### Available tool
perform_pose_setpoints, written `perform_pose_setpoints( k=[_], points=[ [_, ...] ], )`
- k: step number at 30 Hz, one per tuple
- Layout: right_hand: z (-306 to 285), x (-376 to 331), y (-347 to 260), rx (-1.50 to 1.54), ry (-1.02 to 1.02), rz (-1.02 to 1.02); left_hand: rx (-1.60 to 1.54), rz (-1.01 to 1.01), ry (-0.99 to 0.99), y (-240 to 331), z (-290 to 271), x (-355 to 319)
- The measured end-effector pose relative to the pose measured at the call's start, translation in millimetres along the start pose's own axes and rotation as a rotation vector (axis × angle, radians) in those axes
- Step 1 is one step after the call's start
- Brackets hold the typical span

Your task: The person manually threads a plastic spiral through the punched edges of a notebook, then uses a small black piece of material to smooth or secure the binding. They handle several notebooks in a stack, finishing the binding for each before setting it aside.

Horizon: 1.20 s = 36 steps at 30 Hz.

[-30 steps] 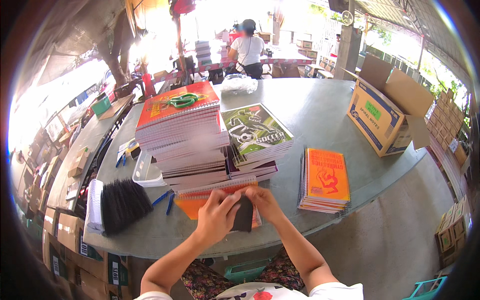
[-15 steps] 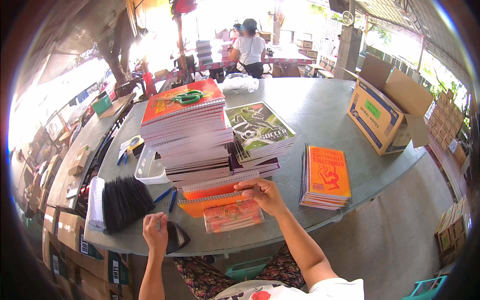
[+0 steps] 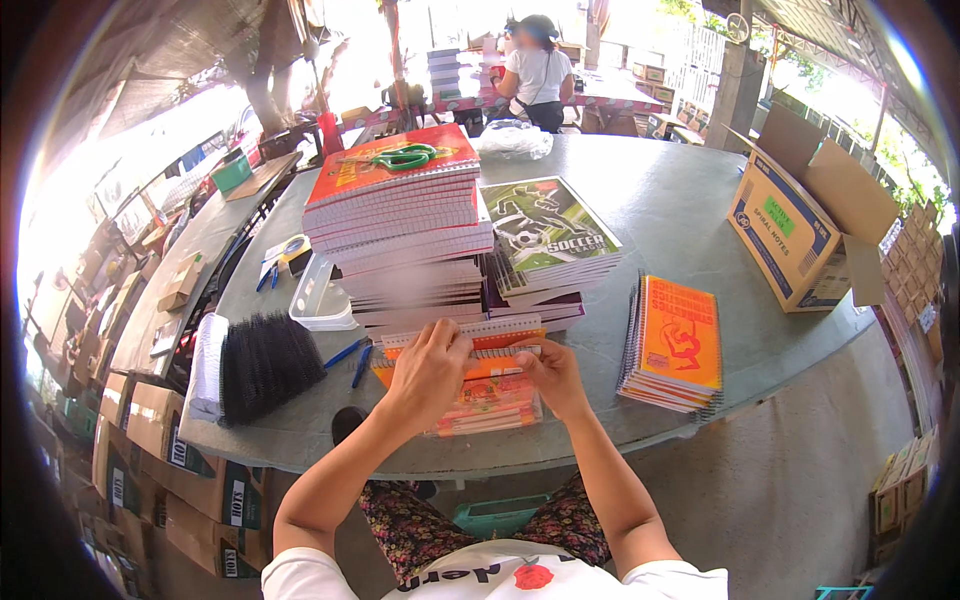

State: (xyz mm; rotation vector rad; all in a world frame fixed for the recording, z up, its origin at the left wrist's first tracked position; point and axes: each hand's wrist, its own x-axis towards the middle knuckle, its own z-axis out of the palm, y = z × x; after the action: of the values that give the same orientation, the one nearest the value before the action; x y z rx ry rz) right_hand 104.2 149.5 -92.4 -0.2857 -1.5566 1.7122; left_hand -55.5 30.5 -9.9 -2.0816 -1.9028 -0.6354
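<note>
An orange spiral notebook [image 3: 500,352] stands on edge in front of me, its coil along the top. The fingers of my left hand [image 3: 432,370] are closed on the middle of that coil, covering part of it. At the coil's right end my right hand [image 3: 552,375] pinches with thumb and fingers. Just behind is another orange notebook [image 3: 520,325] with a pale punched edge. Below my hands lies a shiny orange patterned bundle [image 3: 485,405], partly covered by my left hand. Beyond rises a tall stack of red-covered notebooks [image 3: 440,150], with green-handled scissors [image 3: 405,157] on top.
Green soccer-cover notebooks [image 3: 555,225] and an orange notebook stack [image 3: 682,335] stand right. At left are black coils [image 3: 268,370], blue pen-like tools [image 3: 362,368] and a clear tub [image 3: 320,295]. An open carton [image 3: 790,240] sits far right. A person in white [image 3: 540,75] is beyond.
My left hand has come from the table's near left edge up to the notebook's coil. My right hand has shifted to the coil's right end. The whole view has turned slightly.
</note>
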Motion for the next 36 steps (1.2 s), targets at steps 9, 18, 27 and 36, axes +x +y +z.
perform_pose_setpoints(
  k=[9, 18, 27, 36],
  points=[
    [6.5, -0.9, -1.8, 0.144, 0.035, -0.129, -0.096, 0.079, 0.001, 0.8, 13.3, 6.1],
    [-2.2, -5.3, -0.2, -0.044, 0.068, -0.064, -0.2, 0.111, 0.05, 13.1, 16.6, 22.8],
    [7.8, -0.8, -9.2, -0.088, 0.049, -0.124, -0.244, 0.041, 0.022, 18.6, 14.5, 23.3],
    [4.9, -3.0, -3.9, -0.004, 0.085, -0.017, -0.236, -0.052, -0.019, 5.0, 6.7, 17.8]
  ],
)
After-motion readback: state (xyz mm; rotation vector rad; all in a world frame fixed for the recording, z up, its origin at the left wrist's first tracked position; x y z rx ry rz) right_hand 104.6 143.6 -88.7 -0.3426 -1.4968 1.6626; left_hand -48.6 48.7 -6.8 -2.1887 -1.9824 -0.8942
